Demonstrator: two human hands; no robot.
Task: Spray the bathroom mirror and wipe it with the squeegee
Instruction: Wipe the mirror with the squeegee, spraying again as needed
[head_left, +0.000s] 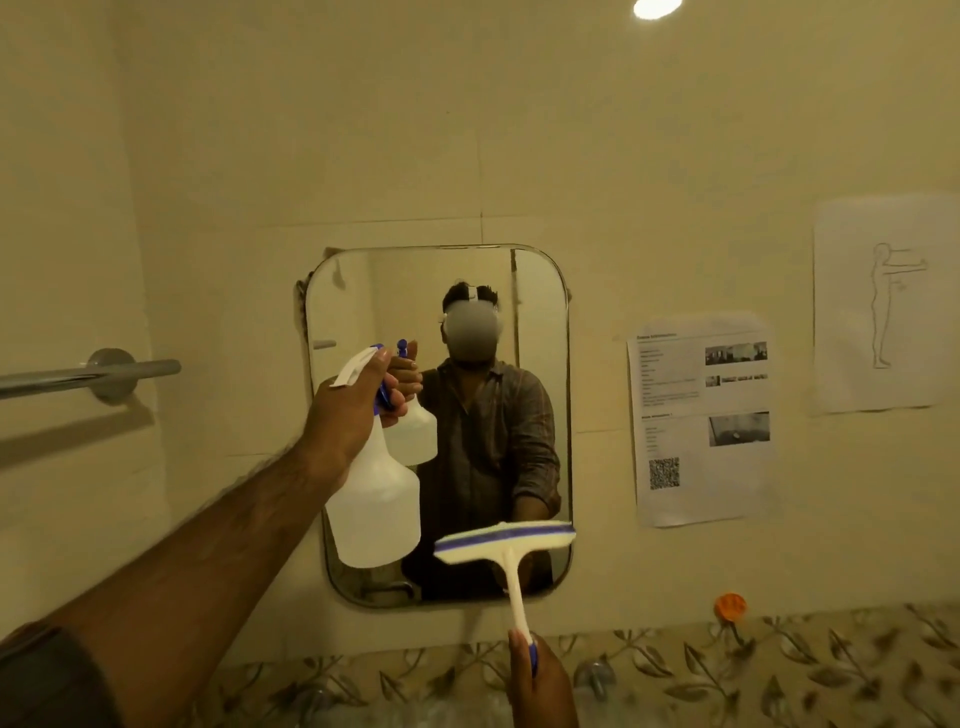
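White spray bottle (375, 499), squeegee (506, 543) before mirror (540, 322)

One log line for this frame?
stage: spraying | left hand: holds spray bottle at mirror | right hand: holds squeegee raised

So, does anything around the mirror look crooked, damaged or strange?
Slightly. The printed paper sheet with the QR code right of the rounded rectangular wall mirror hangs a little tilted and wrinkled. The line-drawing sheet above it looks crumpled too. Nothing seems spilled or broken.
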